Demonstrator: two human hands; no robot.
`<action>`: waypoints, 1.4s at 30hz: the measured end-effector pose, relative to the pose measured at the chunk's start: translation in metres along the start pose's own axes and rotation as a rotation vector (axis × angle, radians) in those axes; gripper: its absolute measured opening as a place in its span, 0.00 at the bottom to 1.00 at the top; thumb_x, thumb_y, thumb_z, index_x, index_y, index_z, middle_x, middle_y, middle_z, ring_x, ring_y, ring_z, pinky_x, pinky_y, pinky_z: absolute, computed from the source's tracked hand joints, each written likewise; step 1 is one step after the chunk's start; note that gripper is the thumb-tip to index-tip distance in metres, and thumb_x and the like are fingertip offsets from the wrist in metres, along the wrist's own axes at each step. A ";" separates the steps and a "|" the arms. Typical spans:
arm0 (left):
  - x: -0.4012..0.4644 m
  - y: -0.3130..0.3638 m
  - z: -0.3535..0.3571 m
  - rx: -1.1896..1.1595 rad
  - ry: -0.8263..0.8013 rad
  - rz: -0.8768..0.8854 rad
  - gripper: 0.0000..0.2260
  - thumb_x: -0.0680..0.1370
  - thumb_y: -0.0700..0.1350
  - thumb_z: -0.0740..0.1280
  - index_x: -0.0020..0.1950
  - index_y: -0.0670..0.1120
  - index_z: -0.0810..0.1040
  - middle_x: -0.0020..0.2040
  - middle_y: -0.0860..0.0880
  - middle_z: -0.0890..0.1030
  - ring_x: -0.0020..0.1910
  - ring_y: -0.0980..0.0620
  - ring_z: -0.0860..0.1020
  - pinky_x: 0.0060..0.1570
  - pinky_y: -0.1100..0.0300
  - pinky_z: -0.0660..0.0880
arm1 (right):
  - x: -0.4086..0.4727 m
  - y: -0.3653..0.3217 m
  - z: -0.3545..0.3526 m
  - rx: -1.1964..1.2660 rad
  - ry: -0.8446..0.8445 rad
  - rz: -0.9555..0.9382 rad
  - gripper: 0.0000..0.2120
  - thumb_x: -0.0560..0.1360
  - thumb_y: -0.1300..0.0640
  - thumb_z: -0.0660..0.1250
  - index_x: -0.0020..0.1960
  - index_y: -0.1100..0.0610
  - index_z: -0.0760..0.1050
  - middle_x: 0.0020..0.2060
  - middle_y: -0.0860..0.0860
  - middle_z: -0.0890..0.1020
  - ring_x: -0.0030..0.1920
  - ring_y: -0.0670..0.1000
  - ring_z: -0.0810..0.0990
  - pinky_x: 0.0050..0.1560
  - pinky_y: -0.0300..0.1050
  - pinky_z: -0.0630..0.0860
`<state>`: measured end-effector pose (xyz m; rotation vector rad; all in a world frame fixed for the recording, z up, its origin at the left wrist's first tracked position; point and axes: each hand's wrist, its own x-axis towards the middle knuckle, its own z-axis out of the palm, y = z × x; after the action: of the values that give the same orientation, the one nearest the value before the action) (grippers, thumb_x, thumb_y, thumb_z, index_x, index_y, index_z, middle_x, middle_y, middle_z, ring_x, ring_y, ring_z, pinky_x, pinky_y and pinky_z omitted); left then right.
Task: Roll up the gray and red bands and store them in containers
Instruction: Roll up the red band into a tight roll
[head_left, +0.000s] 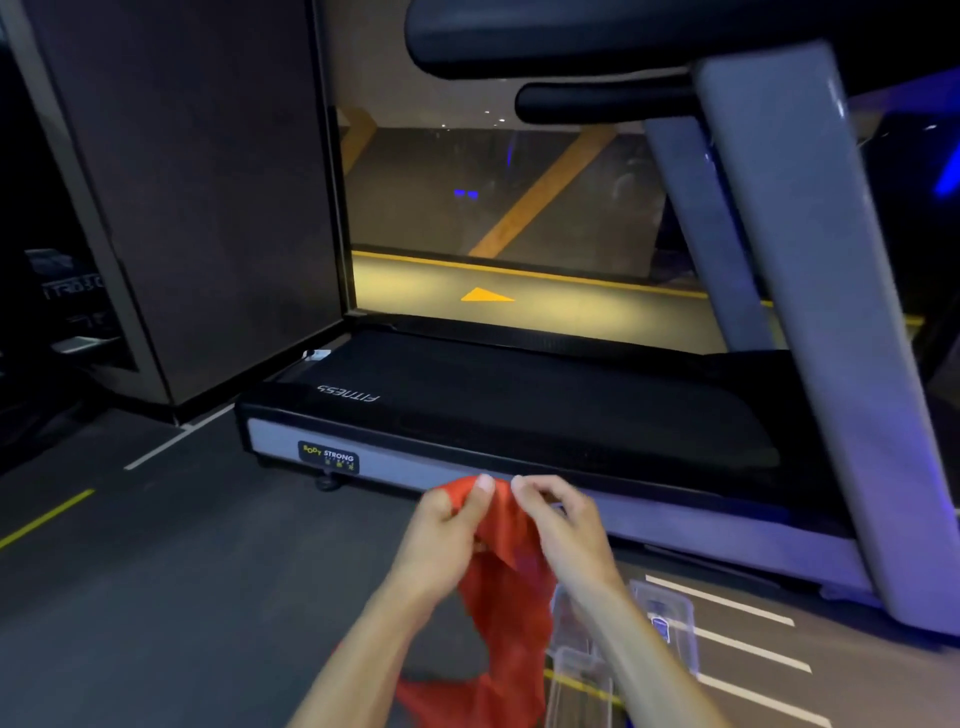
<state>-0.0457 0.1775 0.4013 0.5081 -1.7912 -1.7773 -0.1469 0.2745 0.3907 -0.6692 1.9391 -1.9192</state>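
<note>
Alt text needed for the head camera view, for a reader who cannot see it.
Two bare hands, left hand and right hand, pinch the top end of a red band that hangs to the dark floor. Clear plastic containers lie below the right forearm, and a treadmill stands just ahead.

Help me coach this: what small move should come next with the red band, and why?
Probably start turning the top edge over. Both hands, left hand and right hand, pinch the red band at its top, and it hangs unrolled.

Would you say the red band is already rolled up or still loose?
Still loose: both hands pinch the red band at its top edge, and the rest hangs down unrolled toward the floor.
</note>
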 end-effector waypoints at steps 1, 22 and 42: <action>0.001 0.005 -0.001 -0.126 0.036 -0.037 0.18 0.82 0.52 0.62 0.48 0.41 0.84 0.43 0.42 0.86 0.41 0.51 0.85 0.41 0.57 0.80 | -0.002 0.001 -0.003 0.016 -0.081 0.062 0.12 0.77 0.46 0.72 0.52 0.54 0.84 0.46 0.48 0.86 0.44 0.41 0.82 0.44 0.32 0.74; 0.014 0.035 -0.066 -0.955 0.495 0.033 0.12 0.85 0.51 0.59 0.57 0.46 0.79 0.57 0.44 0.85 0.53 0.45 0.85 0.51 0.50 0.82 | 0.002 0.006 -0.027 0.090 -0.182 0.196 0.05 0.78 0.66 0.68 0.45 0.60 0.81 0.35 0.57 0.83 0.29 0.48 0.77 0.29 0.39 0.71; -0.007 -0.011 -0.068 0.283 -0.069 -0.094 0.23 0.73 0.32 0.73 0.65 0.48 0.76 0.63 0.56 0.78 0.64 0.58 0.75 0.56 0.72 0.72 | -0.008 -0.027 0.007 -0.029 -0.256 0.104 0.04 0.75 0.67 0.71 0.42 0.61 0.82 0.31 0.54 0.80 0.32 0.48 0.76 0.32 0.38 0.72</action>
<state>0.0007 0.1284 0.3867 0.6589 -2.1139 -1.6259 -0.1331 0.2733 0.4168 -0.7654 1.8073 -1.6577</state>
